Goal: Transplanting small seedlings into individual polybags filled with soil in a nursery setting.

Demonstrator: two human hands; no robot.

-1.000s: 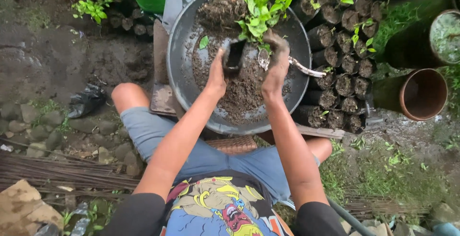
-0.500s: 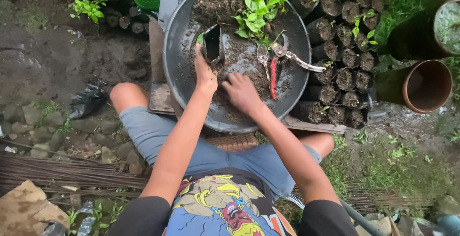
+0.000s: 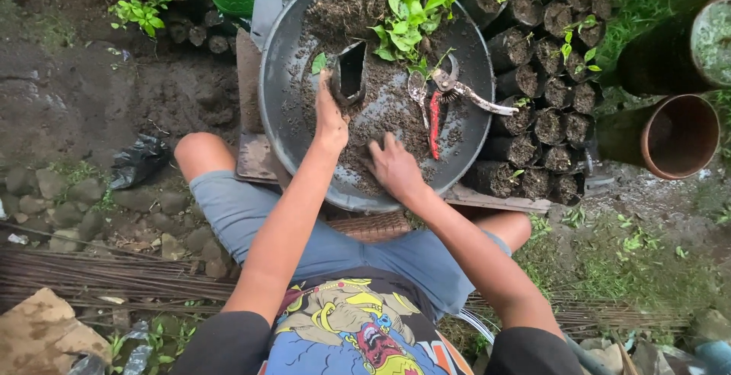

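Two hands work inside a round black basin (image 3: pixel 278 108): the left hand (image 3: pixel 330 112) grips the near wall of a small black planting bag (image 3: pixel 350 74) held open toward the basin's far-left part, while the right hand (image 3: pixel 392 165) presses palm-down into loose soil (image 3: pixel 381 116) near the basin's front edge, fingertips sunk and hidden. Red-handled pruners (image 3: pixel 438 108) lie right of centre, seedlings (image 3: pixel 407 2) are cut off at the far rim, and filled bags (image 3: pixel 544 93) crowd the basin's right edge.

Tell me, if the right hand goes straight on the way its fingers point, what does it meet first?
The right hand points up-left across loose soil; first comes the small black bag held by the left hand, probably, though depth is unclear.
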